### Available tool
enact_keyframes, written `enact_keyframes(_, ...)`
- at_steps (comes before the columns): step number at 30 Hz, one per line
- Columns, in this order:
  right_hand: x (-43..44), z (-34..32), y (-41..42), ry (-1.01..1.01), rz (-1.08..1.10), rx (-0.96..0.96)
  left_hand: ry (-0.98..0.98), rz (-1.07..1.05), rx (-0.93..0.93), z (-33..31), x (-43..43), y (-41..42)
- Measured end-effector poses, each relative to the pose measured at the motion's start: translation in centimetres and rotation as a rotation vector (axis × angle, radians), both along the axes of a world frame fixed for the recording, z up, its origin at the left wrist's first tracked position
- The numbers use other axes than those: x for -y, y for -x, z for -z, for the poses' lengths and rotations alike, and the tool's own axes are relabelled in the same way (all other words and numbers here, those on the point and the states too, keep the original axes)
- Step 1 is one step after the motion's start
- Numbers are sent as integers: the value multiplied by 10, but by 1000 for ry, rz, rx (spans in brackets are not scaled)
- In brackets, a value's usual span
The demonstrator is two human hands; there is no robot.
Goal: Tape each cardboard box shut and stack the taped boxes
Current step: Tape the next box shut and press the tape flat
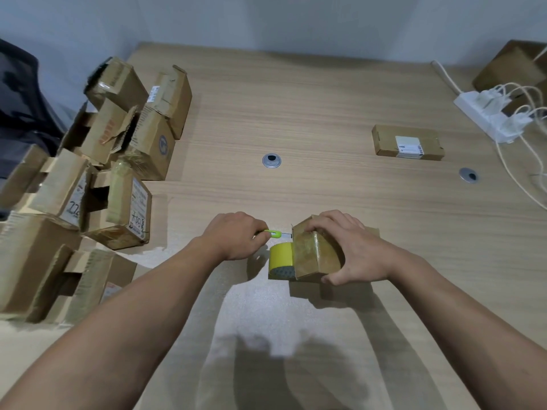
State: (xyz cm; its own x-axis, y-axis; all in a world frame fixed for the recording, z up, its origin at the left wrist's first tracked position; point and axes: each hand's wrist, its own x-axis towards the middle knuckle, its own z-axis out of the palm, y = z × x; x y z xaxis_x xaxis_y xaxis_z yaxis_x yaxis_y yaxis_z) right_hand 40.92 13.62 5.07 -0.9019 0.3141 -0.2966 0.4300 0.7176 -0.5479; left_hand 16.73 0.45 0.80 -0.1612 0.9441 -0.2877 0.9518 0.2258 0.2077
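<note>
A small cardboard box with glossy tape over its top stands near the table's front middle. My right hand grips it from above, fingers over the top and thumb under the near corner. A yellow tape roll sits against the box's left side, its tape running onto the box. My left hand holds a green utility knife, whose blade points right and touches the box's upper left edge. A flat taped box with a white label lies alone at the right.
Several open, worn cardboard boxes are heaped along the table's left edge. A white power strip with plugs and cables lies at the far right beside another box. Two round cable grommets sit in the wooden tabletop.
</note>
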Motion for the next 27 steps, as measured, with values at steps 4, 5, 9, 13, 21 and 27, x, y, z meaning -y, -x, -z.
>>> enact_keyframes(4,-2,0,-1,19,30,-19,15,-274,109,19,10,0)
enact_keyframes(5,-2,1,-1,19,31,-19,27,-327,141,26,14,-2)
enact_keyframes(9,-2,3,0,21,23,-24,157,-461,170,58,40,-23)
enact_keyframes(13,-1,5,1,13,5,-20,205,-504,89,79,55,-37)
enact_keyframes(21,-1,2,2,5,-3,-33,-73,-421,395,42,12,-25)
enact_keyframes(27,1,1,4,2,-28,-75,147,-323,1025,1,-27,-32)
